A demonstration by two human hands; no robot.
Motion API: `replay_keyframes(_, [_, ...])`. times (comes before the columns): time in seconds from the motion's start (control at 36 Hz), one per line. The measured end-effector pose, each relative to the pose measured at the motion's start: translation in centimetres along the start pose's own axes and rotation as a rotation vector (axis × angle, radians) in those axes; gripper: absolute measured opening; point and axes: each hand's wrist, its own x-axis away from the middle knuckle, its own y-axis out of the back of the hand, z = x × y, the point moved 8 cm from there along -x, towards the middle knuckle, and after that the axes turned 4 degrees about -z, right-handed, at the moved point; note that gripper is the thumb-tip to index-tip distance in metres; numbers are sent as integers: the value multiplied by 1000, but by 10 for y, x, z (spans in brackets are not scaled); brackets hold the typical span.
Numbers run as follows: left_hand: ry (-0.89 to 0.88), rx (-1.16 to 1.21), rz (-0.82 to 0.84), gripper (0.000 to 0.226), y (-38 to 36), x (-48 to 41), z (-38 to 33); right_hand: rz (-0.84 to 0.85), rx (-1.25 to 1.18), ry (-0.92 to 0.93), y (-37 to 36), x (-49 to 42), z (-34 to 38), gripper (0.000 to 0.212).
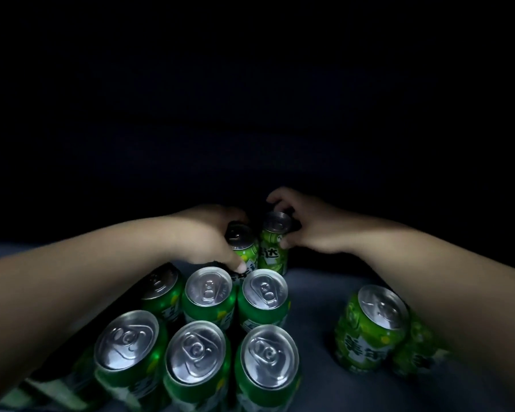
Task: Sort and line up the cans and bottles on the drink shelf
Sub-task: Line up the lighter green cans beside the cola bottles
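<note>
L hand (208,233) grips dark-green aluminium can (244,251), R hand (309,230) grips lighter green aluminium can (275,254); both upright, touching side by side at grey shelf (315,298) back, just behind rows of green cans (208,289).

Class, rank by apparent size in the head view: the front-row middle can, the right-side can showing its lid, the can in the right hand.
1. Front-row middle can.
2. Right-side can showing its lid.
3. Held can, in the right hand.
Cans seem identical; camera nearness likely explains this.
</note>
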Motion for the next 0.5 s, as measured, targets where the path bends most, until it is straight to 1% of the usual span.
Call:
replay_keyframes(0.08, [-10, 25, -13, 70, 2, -3, 1, -3, -30, -15, 0, 2, 0, 80])
replay_keyframes(0.19, [-16, 59, -40, 77, 2, -6, 3, 13, -62, -64, -3, 6, -2, 93])
replay_keyframes(0.28, [-24, 73, -30, 82, -1, -6, 3, -7, -20, -90, -8, 6, -2, 85])
replay_keyframes(0.33, [-32, 71, -36, 82, 0, -6, 2, -33, 4, -93, -6, 5, -1, 79])
replay_keyframes(0.42, [-38, 88, -72, 79, 6, -5, 0, -63, 5, -84, 2, 8, 3, 76])
replay_keyframes(0.5, [-66, 104, -120, 80, 17, -2, -5, -131, -36, -56, 20, 15, 11, 75])
